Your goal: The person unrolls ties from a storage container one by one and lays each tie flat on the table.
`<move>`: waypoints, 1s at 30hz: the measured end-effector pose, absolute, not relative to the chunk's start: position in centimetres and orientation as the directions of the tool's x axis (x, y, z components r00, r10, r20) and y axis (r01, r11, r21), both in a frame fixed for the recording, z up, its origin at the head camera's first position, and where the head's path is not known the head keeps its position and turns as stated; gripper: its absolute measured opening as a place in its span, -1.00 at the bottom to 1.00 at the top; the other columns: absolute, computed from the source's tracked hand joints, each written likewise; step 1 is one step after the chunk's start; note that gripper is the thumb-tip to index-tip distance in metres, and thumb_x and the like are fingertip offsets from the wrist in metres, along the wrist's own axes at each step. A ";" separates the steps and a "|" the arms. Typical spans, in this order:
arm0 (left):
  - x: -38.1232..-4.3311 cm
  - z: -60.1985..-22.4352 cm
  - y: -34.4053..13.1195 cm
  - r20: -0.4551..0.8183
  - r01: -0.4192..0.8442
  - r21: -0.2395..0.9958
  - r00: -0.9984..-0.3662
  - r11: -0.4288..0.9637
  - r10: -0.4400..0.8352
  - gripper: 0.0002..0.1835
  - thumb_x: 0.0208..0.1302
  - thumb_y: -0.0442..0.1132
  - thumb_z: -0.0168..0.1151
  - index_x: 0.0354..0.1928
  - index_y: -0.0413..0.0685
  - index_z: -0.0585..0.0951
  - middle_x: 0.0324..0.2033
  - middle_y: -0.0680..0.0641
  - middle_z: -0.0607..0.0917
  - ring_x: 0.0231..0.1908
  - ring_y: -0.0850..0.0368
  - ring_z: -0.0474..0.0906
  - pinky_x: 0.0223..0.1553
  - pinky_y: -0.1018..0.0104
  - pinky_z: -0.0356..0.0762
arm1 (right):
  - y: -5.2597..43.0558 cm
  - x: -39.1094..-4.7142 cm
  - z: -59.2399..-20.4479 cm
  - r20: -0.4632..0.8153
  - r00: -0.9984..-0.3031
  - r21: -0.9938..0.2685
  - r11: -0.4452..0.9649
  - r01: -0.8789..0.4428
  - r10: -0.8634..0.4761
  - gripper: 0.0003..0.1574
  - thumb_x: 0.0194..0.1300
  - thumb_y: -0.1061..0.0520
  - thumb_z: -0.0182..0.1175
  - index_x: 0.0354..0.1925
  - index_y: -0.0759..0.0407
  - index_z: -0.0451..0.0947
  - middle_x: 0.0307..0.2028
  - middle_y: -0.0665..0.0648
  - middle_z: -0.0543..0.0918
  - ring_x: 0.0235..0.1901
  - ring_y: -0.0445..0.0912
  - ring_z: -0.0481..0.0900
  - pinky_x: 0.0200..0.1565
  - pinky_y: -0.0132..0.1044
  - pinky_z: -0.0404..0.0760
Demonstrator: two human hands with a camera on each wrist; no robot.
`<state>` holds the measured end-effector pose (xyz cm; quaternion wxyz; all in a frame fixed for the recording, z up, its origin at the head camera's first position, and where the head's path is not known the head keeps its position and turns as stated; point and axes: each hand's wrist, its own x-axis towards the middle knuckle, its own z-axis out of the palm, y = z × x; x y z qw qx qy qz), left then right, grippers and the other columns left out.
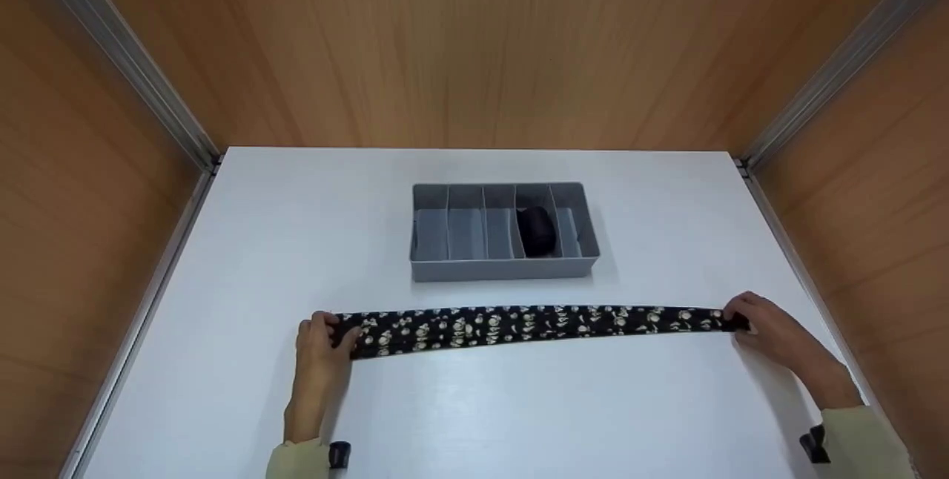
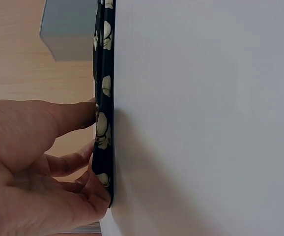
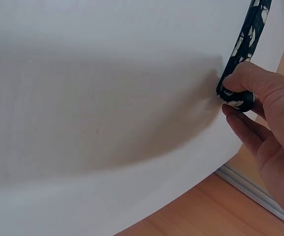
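Observation:
A long black necktie (image 1: 511, 325) with cream flower-like shapes lies stretched sideways across the white table, wider at its left end. My left hand (image 1: 319, 353) holds that wide end, thumb and bent fingers at its edges. In the left wrist view the necktie (image 2: 105, 88) shows edge-on beside the left hand (image 2: 39, 162). My right hand (image 1: 775, 334) pinches the narrow end. The right wrist view shows the tip of the necktie (image 3: 240, 102) curled over between thumb and fingers of the right hand (image 3: 274, 108).
Behind the necktie stands a grey tray (image 1: 504, 270) split into several compartments. A dark rolled item (image 1: 537, 230) sits in the second compartment from the right. Wooden panels (image 1: 474, 49) wall the white table (image 1: 519, 412) at the back and both sides.

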<state>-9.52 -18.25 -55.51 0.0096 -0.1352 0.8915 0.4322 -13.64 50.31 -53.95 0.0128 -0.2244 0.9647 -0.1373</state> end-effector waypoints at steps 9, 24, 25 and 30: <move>-9.6 -55.6 -18.3 -0.139 -0.252 0.770 -0.963 0.586 -0.231 -0.61 0.48 -0.28 0.23 0.14 -0.41 0.38 -0.01 -0.37 0.40 0.04 -0.23 0.38 0.05 -0.07 0.40 | 50.7 -13.4 -54.1 0.057 -0.909 -0.215 0.884 -0.416 -0.414 -0.54 -0.07 0.54 0.50 -0.26 0.19 0.59 -0.16 0.17 0.61 -0.16 0.10 0.61 -0.12 -0.02 0.61; -9.7 -55.5 -18.3 -0.140 -0.253 0.776 -0.962 0.578 -0.233 -0.61 0.48 -0.28 0.22 0.14 -0.43 0.39 -0.01 -0.39 0.41 0.03 -0.25 0.38 0.05 -0.10 0.40 | 51.7 -13.1 -54.6 0.136 -0.923 -0.151 0.913 -0.378 -0.359 -0.57 -0.08 0.63 0.37 -0.33 0.23 0.56 -0.25 0.22 0.59 -0.23 0.15 0.63 -0.22 -0.01 0.62; -9.6 -55.5 -18.3 -0.142 -0.256 0.775 -0.962 0.579 -0.235 -0.61 0.49 -0.27 0.22 0.15 -0.43 0.39 -0.01 -0.38 0.41 0.04 -0.24 0.38 0.06 -0.10 0.40 | 51.7 -13.1 -54.6 0.142 -0.924 -0.146 0.915 -0.375 -0.356 -0.57 -0.08 0.63 0.37 -0.34 0.22 0.56 -0.26 0.22 0.59 -0.25 0.13 0.62 -0.23 -0.03 0.62; -9.7 -55.6 -18.2 -0.150 -0.265 0.770 -0.959 0.580 -0.239 -0.61 0.50 -0.26 0.22 0.16 -0.40 0.39 0.00 -0.35 0.41 0.05 -0.21 0.37 0.07 -0.07 0.40 | 51.9 -13.1 -54.7 0.136 -0.934 -0.181 0.919 -0.350 -0.329 -0.66 -0.04 0.58 0.38 -0.34 0.28 0.57 -0.26 0.25 0.60 -0.27 0.14 0.62 -0.26 -0.02 0.60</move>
